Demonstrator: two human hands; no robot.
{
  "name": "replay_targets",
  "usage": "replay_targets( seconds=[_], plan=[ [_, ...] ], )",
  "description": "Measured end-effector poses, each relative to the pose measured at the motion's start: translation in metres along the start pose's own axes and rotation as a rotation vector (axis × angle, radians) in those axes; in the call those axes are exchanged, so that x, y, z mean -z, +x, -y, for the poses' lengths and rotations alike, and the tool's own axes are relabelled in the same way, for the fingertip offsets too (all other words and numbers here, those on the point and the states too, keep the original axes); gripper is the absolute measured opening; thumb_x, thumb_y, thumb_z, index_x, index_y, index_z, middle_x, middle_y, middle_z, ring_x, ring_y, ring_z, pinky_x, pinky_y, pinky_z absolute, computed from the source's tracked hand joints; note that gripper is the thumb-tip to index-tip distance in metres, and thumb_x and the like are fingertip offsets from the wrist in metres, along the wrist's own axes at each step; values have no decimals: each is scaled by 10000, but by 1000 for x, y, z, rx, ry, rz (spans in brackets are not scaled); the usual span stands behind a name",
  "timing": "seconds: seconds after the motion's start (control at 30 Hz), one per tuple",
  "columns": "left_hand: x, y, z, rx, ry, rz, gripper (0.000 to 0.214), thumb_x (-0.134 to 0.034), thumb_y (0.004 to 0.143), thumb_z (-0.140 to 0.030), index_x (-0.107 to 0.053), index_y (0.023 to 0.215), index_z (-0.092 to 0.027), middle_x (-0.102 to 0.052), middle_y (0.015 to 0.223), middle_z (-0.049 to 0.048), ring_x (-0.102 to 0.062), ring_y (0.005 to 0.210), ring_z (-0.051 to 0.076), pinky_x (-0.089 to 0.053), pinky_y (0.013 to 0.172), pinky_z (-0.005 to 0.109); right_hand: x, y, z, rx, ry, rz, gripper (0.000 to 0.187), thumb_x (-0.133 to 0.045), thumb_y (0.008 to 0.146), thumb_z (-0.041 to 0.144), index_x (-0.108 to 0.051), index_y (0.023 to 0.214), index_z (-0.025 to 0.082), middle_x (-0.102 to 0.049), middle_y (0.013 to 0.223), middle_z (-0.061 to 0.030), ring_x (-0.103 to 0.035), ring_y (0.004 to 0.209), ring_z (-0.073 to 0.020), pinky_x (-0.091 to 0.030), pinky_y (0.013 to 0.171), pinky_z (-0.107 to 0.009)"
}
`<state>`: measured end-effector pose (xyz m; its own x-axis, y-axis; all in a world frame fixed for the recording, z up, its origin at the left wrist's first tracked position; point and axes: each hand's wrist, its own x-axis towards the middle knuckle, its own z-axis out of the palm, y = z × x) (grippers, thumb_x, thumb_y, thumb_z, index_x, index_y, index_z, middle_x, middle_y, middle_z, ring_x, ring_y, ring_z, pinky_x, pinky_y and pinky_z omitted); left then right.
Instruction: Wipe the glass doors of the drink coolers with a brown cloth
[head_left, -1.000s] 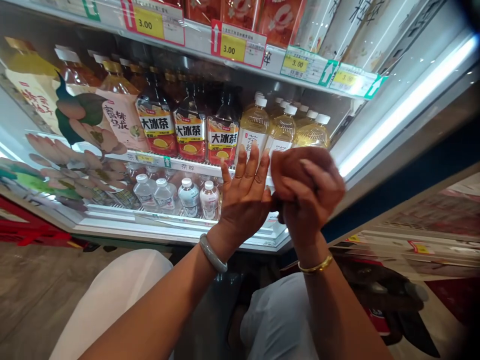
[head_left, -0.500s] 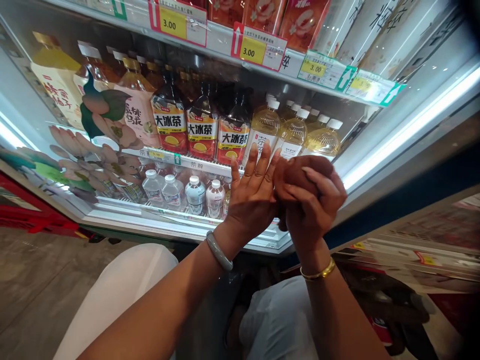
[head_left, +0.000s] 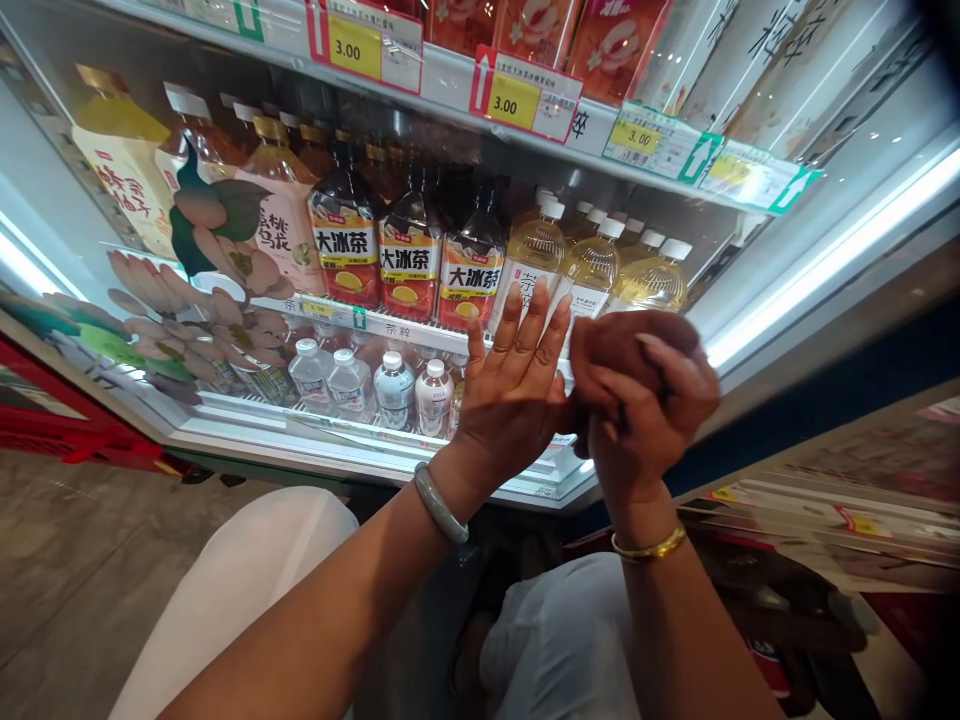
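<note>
Left hand [head_left: 510, 405], fingers straight and spread, before bottled drinks [head_left: 472, 268], right hand [head_left: 641, 425], fingers curled round brown cloth [head_left: 616, 340]

Left hand [head_left: 516, 400] is facing the bottles, spread wide | right hand [head_left: 643, 430], at its 3 o'clock, is gripping a brown cloth-like bundle [head_left: 611, 345] | dark tea bottles [head_left: 409, 262] are standing at 11, price tags [head_left: 513, 102] lining 12

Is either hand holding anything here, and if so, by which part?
The right hand grips what looks like a bunched brown cloth by its near side; which edge, I can't tell. The left hand, fingers spread, holds nothing.
</note>
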<state>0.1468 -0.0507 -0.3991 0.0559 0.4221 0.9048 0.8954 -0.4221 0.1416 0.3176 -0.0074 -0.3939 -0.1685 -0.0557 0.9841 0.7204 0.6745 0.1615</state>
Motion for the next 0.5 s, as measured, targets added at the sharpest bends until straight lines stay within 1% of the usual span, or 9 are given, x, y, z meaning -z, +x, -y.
replay_targets(
  seconds=[0.07, 0.13, 0.17, 0.23, 0.27, 0.3, 0.37, 0.43, 0.5],
  plan=[
    [2, 0, 1, 17, -10, 11, 690, -379, 1053, -260, -158, 1693, -130, -189, 1749, 153, -6, 1652, 255, 30, 1347, 544, 5, 2, -22, 5, -49, -95, 201, -740, 863, 212, -757, 1052, 278, -610, 1372, -43, -600, 1327, -284, -498, 1134, -517],
    [2, 0, 1, 19, -21, 19, 695, -376, 1060, -275, -136, 1700, -152, -182, 1753, 141, -10, 1651, 263, 26, 1346, 556, 8, 2, -31, -32, -81, -146, 243, -722, 851, 195, -743, 1082, 270, -580, 1414, -62, -605, 1329, -291, -513, 1107, -511],
    [2, 0, 1, 13, -26, 21, 697, -378, 1063, -280, -127, 1701, -156, -177, 1754, 140, -8, 1650, 266, 29, 1345, 558, 8, 2, -29, -68, -85, -143, 239, -707, 858, 198, -739, 1084, 269, -576, 1418, -67, -603, 1330, -298, -514, 1103, -522],
    [-1, -1, 1, -4, -32, 17, 704, -389, 1065, -287, -121, 1702, -153, -164, 1755, 142, -2, 1650, 273, 33, 1345, 558, 4, 2, -12, -139, -65, -94, 190, -689, 886, 224, -744, 1061, 275, -594, 1388, -60, -593, 1333, -307, -493, 1125, -561],
    [-2, -1, 1, -10, -34, 11, 707, -396, 1065, -294, -123, 1702, -151, -159, 1755, 144, -2, 1650, 277, 33, 1345, 558, 2, 1, 0, -138, -41, -69, 157, -686, 902, 245, -749, 1041, 280, -609, 1362, -51, -584, 1337, -306, -481, 1140, -573],
    [-3, -1, 1, -12, -34, 7, 710, -401, 1065, -302, -125, 1702, -150, -153, 1756, 145, -3, 1651, 281, 32, 1345, 558, 0, 1, 10, -121, -13, -16, 155, -690, 906, 253, -750, 1045, 284, -621, 1345, -44, -562, 1355, -302, -477, 1152, -570],
    [-4, -1, 1, -9, -31, -4, 710, -404, 1066, -317, -133, 1701, -148, -154, 1754, 146, -12, 1652, 280, 28, 1346, 551, -2, 2, 21, -74, 30, 50, 154, -696, 908, 253, -752, 1047, 291, -635, 1319, -32, -536, 1372, -292, -480, 1162, -555],
    [-3, 0, 2, -1, -20, -8, 700, -403, 1068, -310, -145, 1699, -148, -168, 1751, 145, -20, 1653, 273, 30, 1346, 543, 1, 5, 14, -52, 18, 32, 157, -712, 900, 247, -756, 1043, 294, -637, 1312, -32, -554, 1352, -282, -489, 1155, -536],
    [-2, 0, 2, 6, -14, 3, 698, -405, 1067, -296, -147, 1698, -146, -167, 1753, 143, -19, 1652, 273, 30, 1346, 544, 7, 7, -6, -40, -41, -52, 163, -730, 889, 257, -758, 1045, 291, -623, 1329, -44, -589, 1320, -274, -496, 1139, -516]
  ],
)
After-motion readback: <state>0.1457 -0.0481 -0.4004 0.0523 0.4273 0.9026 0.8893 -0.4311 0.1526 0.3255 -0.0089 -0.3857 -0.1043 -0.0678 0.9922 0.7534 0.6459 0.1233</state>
